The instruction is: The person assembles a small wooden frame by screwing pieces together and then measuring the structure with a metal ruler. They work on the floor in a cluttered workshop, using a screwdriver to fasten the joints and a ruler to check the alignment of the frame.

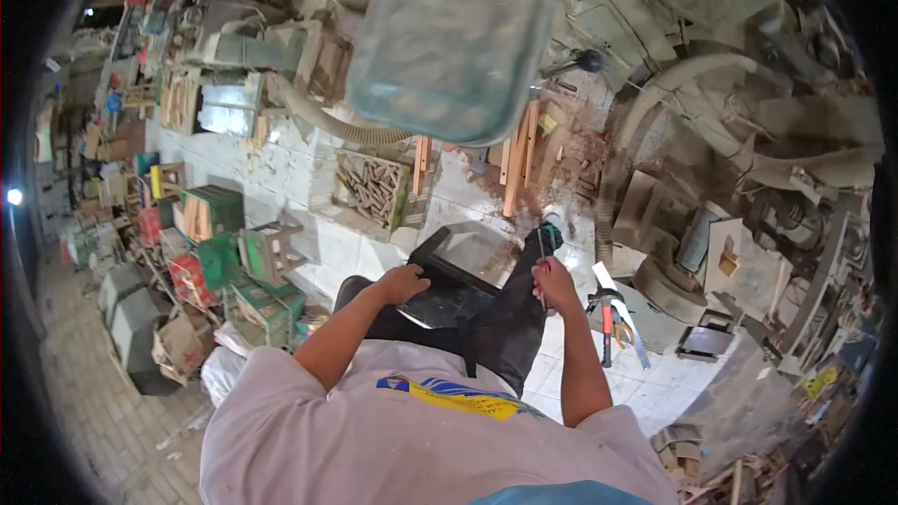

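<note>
I am seated above a white tiled floor, in a pale shirt and dark trousers. A dark rectangular frame [465, 260] with a shiny panel lies tilted across my lap. My left hand [404, 282] grips its near left edge with curled fingers. My right hand [554, 282] is closed around a thin rod-like tool [543, 248] with a green end, held upright at the frame's right corner. What kind of tool it is I cannot tell.
A red-handled hammer [606, 318] and pliers [624, 334] lie on the tiles right of my right hand. A crate of turned wooden pieces [369, 189], orange wooden sticks [519, 159] and sawdust are ahead. Green crates [215, 210] stand left, machinery and a ribbed hose [617, 154] right.
</note>
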### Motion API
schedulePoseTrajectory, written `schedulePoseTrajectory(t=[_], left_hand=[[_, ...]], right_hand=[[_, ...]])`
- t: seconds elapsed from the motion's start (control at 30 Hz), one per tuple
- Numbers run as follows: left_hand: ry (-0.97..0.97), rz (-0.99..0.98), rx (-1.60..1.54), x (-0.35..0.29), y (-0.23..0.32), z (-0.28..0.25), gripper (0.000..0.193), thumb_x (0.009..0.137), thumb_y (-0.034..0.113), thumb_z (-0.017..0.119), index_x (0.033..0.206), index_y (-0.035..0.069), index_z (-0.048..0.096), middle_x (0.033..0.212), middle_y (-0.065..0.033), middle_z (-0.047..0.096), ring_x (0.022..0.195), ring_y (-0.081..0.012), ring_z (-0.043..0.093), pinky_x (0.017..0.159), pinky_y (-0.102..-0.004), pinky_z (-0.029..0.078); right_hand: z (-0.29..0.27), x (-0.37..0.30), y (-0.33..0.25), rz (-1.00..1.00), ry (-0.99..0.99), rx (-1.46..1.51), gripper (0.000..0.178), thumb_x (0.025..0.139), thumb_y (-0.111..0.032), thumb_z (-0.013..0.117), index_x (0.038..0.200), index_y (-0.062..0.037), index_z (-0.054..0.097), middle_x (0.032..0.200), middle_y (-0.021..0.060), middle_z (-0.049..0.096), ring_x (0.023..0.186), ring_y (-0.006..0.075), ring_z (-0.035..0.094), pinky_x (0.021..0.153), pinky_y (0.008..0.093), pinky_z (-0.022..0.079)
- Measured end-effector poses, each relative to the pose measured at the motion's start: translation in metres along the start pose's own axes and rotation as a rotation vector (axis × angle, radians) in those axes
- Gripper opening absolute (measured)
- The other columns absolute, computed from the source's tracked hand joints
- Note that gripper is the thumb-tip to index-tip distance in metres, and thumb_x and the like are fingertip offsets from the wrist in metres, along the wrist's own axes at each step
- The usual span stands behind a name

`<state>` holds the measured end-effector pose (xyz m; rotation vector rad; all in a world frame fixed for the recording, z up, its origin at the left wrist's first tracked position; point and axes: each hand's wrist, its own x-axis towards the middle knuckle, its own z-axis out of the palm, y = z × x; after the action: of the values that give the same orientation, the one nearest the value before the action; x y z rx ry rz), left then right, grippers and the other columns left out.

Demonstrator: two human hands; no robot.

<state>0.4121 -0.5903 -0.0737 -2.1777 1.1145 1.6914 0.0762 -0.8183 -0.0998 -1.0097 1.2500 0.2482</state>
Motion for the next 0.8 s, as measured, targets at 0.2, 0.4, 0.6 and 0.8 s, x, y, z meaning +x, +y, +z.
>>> schedulePoseTrajectory(t=[0.2,0.4,0.6,0.8], left_hand=[[0.136,-0.074,0.121,-0.044,0.046,-0.074,0.061,0.093,0.045,0.063,0.134,-0.001,0.057,0.121,-0.0245,0.065,0.118,-0.0405,0.061,0.101,-0.0468,0.049],[0.272,-0.138,0.374,0.032,-0.014,-0.100,0.077,0.089,0.050,0.067,0.151,0.013,0.043,0.162,-0.0215,0.029,0.145,-0.0467,0.035,0.116,-0.0536,0.036],[0.710,-0.066,0.286,0.136,-0.033,-0.099,0.067,0.085,0.038,0.068,0.145,0.015,0.050,0.156,-0.0184,0.037,0.145,-0.0432,0.033,0.116,-0.0563,0.034],[0.939,0.009,0.080,0.173,-0.062,-0.123,0.056,0.090,0.041,0.064,0.134,0.007,0.057,0.145,-0.0215,0.050,0.136,-0.0402,0.045,0.111,-0.0523,0.039]], right_hand=[[-0.018,-0.004,-0.024,-0.044,0.055,0.101,0.030,0.097,-0.020,0.062,0.119,-0.0002,0.058,0.081,0.0090,0.064,0.056,0.0162,0.064,0.053,0.0312,0.054],[0.001,0.002,-0.009,-0.127,0.425,0.158,0.039,0.096,-0.017,0.063,0.129,0.0027,0.055,0.082,0.0092,0.062,0.054,0.0150,0.063,0.052,0.0315,0.054],[0.032,0.015,0.015,-0.479,0.863,0.391,0.042,0.094,-0.014,0.063,0.130,0.0047,0.049,0.077,0.0049,0.058,0.058,0.0114,0.059,0.055,0.0275,0.051],[0.076,0.037,0.047,-0.838,1.066,0.427,0.038,0.096,-0.011,0.060,0.129,0.0023,0.046,0.089,0.0085,0.060,0.063,0.0117,0.060,0.059,0.0254,0.051]])
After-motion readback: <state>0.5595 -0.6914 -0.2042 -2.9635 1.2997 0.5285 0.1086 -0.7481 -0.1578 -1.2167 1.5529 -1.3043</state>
